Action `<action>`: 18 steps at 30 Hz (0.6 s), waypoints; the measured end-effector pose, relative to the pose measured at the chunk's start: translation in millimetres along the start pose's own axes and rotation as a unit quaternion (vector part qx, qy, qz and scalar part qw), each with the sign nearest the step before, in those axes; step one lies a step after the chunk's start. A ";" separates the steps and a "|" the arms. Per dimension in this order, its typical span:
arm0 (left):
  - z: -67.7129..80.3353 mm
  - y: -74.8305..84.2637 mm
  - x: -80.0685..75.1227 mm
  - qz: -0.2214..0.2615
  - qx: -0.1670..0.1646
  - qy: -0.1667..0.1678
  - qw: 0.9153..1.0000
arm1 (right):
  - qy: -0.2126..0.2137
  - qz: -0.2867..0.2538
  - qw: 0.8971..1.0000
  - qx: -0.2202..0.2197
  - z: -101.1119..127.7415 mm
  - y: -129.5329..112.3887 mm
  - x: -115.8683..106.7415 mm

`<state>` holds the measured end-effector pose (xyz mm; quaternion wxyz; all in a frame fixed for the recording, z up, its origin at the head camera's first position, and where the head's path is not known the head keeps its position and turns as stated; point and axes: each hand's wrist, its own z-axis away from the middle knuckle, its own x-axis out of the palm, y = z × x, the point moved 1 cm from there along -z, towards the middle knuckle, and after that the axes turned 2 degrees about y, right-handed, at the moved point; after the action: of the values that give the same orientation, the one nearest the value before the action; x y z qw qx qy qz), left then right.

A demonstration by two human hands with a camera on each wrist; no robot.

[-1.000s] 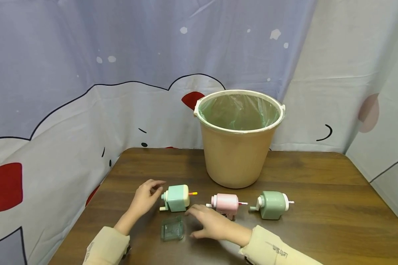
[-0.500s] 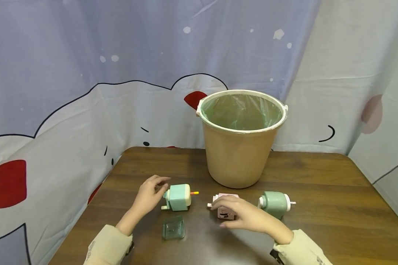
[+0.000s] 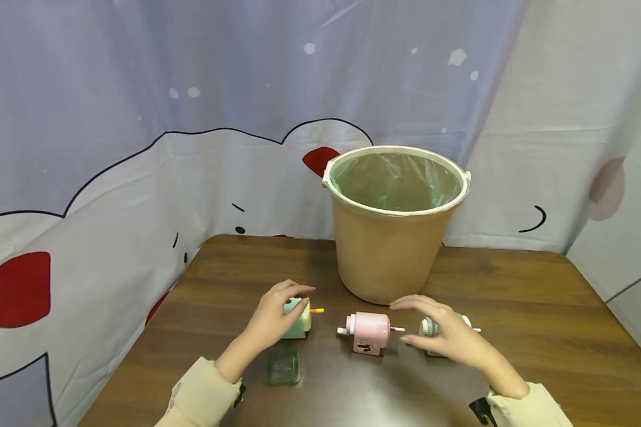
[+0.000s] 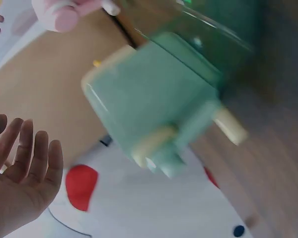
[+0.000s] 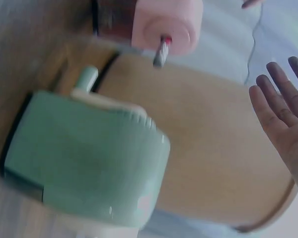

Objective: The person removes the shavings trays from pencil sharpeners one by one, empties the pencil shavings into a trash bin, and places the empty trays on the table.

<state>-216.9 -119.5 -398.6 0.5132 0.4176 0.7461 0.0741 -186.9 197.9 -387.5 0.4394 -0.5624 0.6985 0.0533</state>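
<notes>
hard moulded plastic throughout. mint sharpener point(image 3: 298, 318) sits at the left of the wooden table point(image 3: 539, 308), with a clear drawer tray point(image 3: 284, 365) lying just in front of it. left hand point(image 3: 275, 314) hovers beside and over it with fingers spread, gripping nothing; actual contact is unclear from the head view. pink sharpener point(image 3: 368, 332) stands in the middle, untouched. right hand point(image 3: 448, 332) arches, fingers apart, over the sage sharpener point(image 3: 431, 328), not closed on it. judgement: each unit is light, rigid and smooth, so take it across the flat body sides, not by the thin crank. the left wrist view shows the mint unit's crank end point(image 4: 228, 126); the right wrist view shows the sage body point(image 5: 84, 158) against the tan bucket point(image 5: 213, 163), hidden behind the hand from above.
</notes>
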 end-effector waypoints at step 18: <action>-41.4 42.4 59.1 -0.017 0.067 -0.115 0.991 | 0.059 -0.075 0.990 0.108 30.9 22.4 -36.3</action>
<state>-235.3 -37.9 -398.2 0.5677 0.4436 0.6927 -0.0330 -189.1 250.5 -391.2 0.4587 -0.5645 0.6805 -0.0888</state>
